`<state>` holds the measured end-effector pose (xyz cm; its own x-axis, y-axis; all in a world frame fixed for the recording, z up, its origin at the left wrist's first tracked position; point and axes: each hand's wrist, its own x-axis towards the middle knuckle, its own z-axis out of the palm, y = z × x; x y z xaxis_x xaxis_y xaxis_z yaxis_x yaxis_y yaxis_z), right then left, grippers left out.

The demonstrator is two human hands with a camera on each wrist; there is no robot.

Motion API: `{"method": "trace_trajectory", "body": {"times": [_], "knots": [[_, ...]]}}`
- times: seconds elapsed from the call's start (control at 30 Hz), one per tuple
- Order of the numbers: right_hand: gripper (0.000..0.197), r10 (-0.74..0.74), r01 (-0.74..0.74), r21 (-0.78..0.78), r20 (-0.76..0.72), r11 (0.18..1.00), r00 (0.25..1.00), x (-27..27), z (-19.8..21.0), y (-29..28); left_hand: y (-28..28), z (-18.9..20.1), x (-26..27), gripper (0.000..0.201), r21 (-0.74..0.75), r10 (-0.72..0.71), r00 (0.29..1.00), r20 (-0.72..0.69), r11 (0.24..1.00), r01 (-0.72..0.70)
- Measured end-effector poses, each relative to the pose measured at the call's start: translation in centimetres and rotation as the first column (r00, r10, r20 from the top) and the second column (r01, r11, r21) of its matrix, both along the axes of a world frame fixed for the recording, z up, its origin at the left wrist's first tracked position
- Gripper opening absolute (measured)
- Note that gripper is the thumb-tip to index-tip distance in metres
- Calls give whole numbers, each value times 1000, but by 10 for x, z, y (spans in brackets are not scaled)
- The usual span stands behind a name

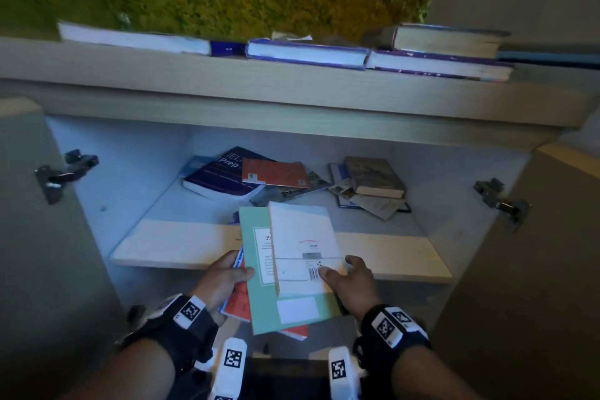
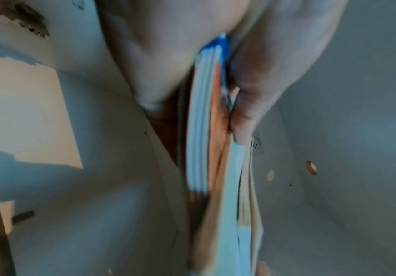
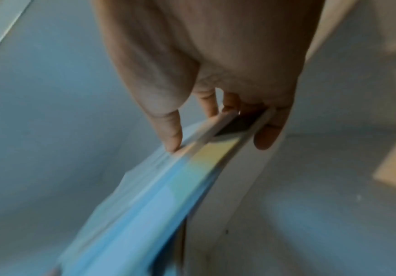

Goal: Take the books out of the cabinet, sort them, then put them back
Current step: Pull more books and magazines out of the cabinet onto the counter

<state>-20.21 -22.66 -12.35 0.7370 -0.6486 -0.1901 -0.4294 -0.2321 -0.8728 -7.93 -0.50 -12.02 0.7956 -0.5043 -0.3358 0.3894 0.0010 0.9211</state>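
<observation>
Both hands were on a fanned stack of thin books held in front of the open cabinet [image 1: 292, 97], just above the shelf [image 1: 181, 243] edge. Left hand [image 1: 224, 279] gripped the stack's left side, thumb on top of the green book [image 1: 259, 295], fingers underneath; the left wrist view showed the thumb and fingers pinching several page edges plus a blue cover. Right hand [image 1: 352, 282] held the white book [image 1: 302, 237] on top of the stack, thumb pressed by its barcode, fingers curled under the right edge. A red book [image 1: 238, 302] stuck out below the green one. The right wrist view was blurred, so how many books that hand clamped was unclear, probably more than one.

Inside, on the shelf toward the back: a dark blue prep book [image 1: 220, 178] with an orange book [image 1: 274, 172] lying across it, and a small untidy pile of old books [image 1: 373, 185] to the right, apart from the first pile.

On the cabinet top, several thick books [image 1: 308, 53] lay flat in a row, one more stacked at the right end. Both doors stood open, hinges [image 1: 65, 172] visible.
</observation>
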Motion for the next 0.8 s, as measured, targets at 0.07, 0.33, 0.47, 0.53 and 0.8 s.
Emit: {"method": "trace_trajectory", "body": {"times": [0.07, 0.33, 0.47, 0.53, 0.8], "knots": [[92, -9, -33, 318, 129, 948, 992, -8, 7, 16, 22, 13, -11, 33, -68, 2, 1000, 8, 998, -1], [37, 258, -531, 566, 493, 630, 831, -56, 85, 82, 118, 88, -71, 41, -407, 12, 988, 156, 912, 53], [30, 302, -643, 497, 602, 582, 739, -74, 141, 112, 150, 137, -96, 43, -477, 54, 967, 250, 875, 75], [30, 330, -690, 447, 644, 569, 690, -82, 174, 124, 163, 165, -106, 42, -490, 65, 944, 324, 865, 108], [29, 373, -696, 202, 724, 689, 580, -51, 304, 145, 178, 291, -97, 39, -528, 176, 861, 477, 841, 121]]}}
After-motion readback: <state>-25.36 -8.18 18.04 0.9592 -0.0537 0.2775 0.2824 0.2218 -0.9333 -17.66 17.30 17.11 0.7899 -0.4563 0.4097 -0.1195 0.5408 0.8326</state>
